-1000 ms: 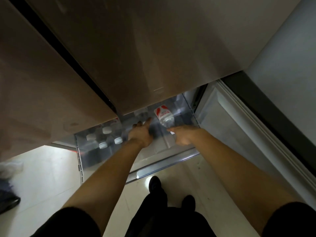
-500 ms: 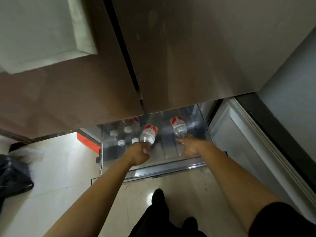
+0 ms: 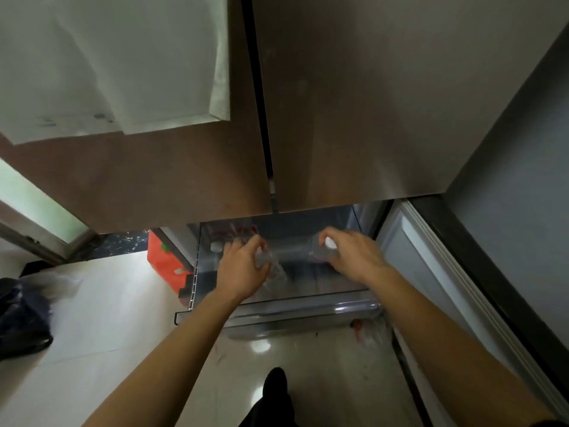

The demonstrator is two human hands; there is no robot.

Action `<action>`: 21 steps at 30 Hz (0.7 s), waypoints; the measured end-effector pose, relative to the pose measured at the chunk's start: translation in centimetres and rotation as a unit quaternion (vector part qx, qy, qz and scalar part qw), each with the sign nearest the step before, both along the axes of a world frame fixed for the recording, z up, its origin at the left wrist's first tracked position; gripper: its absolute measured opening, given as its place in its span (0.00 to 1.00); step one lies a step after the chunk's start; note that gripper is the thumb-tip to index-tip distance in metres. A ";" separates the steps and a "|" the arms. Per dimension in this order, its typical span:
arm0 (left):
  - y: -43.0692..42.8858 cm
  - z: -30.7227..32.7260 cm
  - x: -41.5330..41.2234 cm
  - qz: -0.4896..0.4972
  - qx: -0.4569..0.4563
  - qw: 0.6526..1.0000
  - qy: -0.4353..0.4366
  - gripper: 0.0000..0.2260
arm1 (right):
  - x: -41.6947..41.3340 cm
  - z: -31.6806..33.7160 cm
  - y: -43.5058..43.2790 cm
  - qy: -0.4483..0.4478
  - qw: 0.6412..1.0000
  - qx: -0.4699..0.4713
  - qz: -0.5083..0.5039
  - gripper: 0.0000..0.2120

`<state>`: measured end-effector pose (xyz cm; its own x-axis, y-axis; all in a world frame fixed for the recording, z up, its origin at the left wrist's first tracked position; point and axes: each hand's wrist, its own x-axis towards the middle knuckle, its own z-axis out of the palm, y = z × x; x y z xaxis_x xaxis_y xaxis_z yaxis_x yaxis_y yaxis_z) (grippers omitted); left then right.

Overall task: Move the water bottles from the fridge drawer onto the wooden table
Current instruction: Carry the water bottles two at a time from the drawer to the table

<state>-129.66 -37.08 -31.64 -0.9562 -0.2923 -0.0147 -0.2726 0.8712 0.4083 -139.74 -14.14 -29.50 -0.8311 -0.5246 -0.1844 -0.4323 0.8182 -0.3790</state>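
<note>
Both bare forearms extend forward and down from the lower frame edge into the open fridge drawer (image 3: 277, 306), which is pulled out below the closed upper fridge doors (image 3: 354, 103). The left hand (image 3: 243, 266) is palm-down, wrist slightly bent, fingers curled around a clear water bottle (image 3: 266, 260) that lies tilted, its body showing just right of the knuckles; the grip is closed on it. The right hand (image 3: 351, 254) sits at the same height, well apart from the left, fingers wrapped about the neck of a second water bottle (image 3: 321, 249) whose white cap (image 3: 330, 242) shows between thumb and forefinger; that grip is also closed. Further bottles remain at the drawer's back left, one white cap visible at (image 3: 216, 246), red labels blurred behind. An orange box (image 3: 164, 260) stands on the pale floor left of the drawer. A dark shoe (image 3: 275, 380) is below.
</note>
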 end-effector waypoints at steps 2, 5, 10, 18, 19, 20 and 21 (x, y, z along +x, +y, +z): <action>-0.1 0.0 -0.1 -0.013 -0.005 1.000 -0.011 0.17 | -0.3 1.2 0.2 -0.055 0.998 -0.027 -0.030 0.14; 0.3 -0.3 -0.1 -0.036 0.015 0.999 0.002 0.23 | 0.8 1.4 -0.1 -0.123 0.990 -0.061 -0.012 0.15; 0.6 -1.3 0.3 0.040 0.122 0.992 0.012 0.26 | 2.2 -1.0 -0.7 -0.097 0.985 -0.121 -0.076 0.23; 1.1 -3.7 1.3 0.062 0.208 0.975 -0.047 0.36 | 3.4 -4.5 -0.7 -0.176 0.963 -0.156 -0.132 0.44; 1.3 -3.6 1.3 0.073 0.211 0.974 -0.040 0.35 | 3.5 -4.8 -0.8 -0.184 0.958 -0.170 -0.141 0.44; 1.5 -3.7 1.3 0.077 0.214 0.973 -0.030 0.34 | 3.5 -5.1 -1.0 -0.182 0.955 -0.180 -0.152 0.43; 1.6 -3.8 1.2 0.081 0.220 0.972 -0.022 0.34 | 3.5 -5.2 -1.2 -0.172 0.955 -0.179 -0.163 0.42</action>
